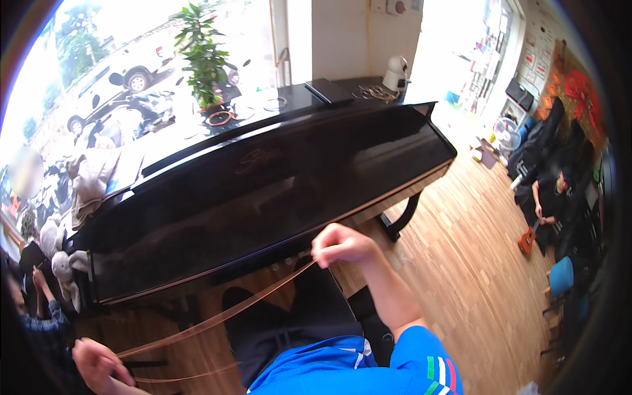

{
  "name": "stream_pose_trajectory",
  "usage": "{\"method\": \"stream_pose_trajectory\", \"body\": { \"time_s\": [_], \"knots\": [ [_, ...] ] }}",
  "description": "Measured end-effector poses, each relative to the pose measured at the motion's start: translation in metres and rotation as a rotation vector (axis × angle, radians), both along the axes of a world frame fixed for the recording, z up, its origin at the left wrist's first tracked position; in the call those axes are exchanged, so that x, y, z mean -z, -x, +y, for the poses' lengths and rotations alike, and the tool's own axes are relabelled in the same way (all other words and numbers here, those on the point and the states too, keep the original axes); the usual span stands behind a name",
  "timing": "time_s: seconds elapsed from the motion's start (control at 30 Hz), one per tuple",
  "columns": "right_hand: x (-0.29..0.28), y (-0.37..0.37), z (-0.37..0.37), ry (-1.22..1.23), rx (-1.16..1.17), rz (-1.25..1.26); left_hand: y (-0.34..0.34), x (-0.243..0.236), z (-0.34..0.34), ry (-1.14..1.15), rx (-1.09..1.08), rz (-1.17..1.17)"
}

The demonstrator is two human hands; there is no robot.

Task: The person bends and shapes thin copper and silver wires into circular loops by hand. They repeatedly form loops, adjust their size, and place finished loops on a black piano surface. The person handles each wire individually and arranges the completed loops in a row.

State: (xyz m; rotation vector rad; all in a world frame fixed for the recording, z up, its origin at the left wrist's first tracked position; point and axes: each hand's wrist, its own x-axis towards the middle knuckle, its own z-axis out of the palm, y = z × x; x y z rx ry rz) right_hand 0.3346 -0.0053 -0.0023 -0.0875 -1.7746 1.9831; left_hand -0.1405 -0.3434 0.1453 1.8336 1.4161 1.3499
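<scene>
My right hand (pixel 342 245), in front of the black piano (pixel 276 191), has its fingertips pinched on a thin orange-brown strand (pixel 217 317). The strand runs down across my lap to my left hand (pixel 99 362) at the lower left, whose fingers are curled on it. A lower length of the same colour leaves my left hand toward my legs, where its far part is hidden. The piano's long top panel faces me, closed, just beyond both hands.
Behind the piano stand a plant (pixel 201 59), coiled cords (pixel 372 92) and a white device (pixel 395 74). Grey plush toys (pixel 64 270) and another person's sleeve (pixel 46 322) are left. At right, a seated person (pixel 550 197) holds a small guitar (pixel 526 242) near a blue chair (pixel 559 276).
</scene>
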Motion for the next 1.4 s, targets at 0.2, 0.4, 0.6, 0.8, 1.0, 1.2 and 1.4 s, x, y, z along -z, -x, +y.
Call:
{"method": "stream_pose_trajectory", "body": {
  "time_s": [0.2, 0.4, 0.6, 0.8, 1.0, 1.2, 1.4],
  "knots": [
    [-0.015, -0.024, 0.0, 0.023, 0.083, -0.271, -0.062, 0.054, 0.054, 0.779, 0.13, 0.465],
    [-0.051, 0.068, -0.016, -0.403, 0.025, -0.509, -0.193, 0.072, 0.191, 0.113, 0.05, -0.008],
    [-0.044, 0.057, -0.003, -0.221, 0.126, -0.412, -0.209, 0.076, 0.234, 0.54, 0.202, 0.095],
    [0.014, 0.043, -0.055, 0.673, -0.23, 0.471, -0.187, 0.109, 0.238, 0.333, 0.323, -0.103],
    [-0.04, 0.058, -0.062, 0.959, 0.024, 1.011, -0.204, 0.141, 0.24, 0.396, 0.2, -0.311],
    [-0.048, 0.09, -0.04, 0.393, 0.77, 0.635, -0.228, 0.13, 0.227, 0.319, 0.16, 0.107],
    [-0.038, 0.097, -0.027, -0.51, 0.732, 0.076, -0.222, 0.102, 0.219, 0.255, 0.155, 0.204]
  ]
}}
